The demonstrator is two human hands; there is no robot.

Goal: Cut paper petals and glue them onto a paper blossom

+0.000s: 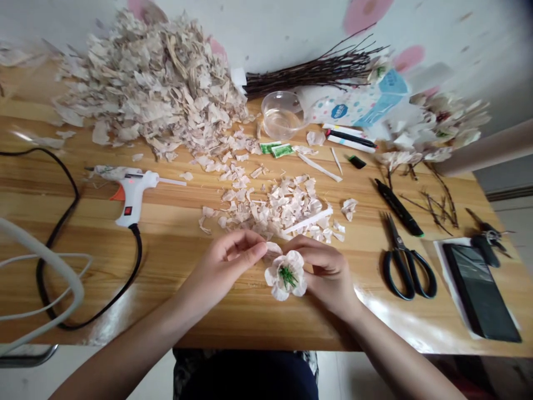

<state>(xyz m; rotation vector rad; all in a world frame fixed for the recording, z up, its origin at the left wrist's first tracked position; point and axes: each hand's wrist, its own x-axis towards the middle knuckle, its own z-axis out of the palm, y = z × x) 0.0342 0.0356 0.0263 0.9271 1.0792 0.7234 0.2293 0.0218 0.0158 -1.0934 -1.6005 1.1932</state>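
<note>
Wooden tabletop point(175, 311) — left hand point(227, 261), right hand point(328, 275) pinch a white, green-centred artificial flower point(286, 275).

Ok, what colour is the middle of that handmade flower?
Green: the handmade flower's centre is a green tuft among pale petals, clearest in the head view.

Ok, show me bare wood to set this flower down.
Bare wood lies between the glue gun and the petal scraps, and between the cord and left hand. A strip runs between the right hand and scissors. The far side is crowded: shavings heap, bowl, twigs.
</note>
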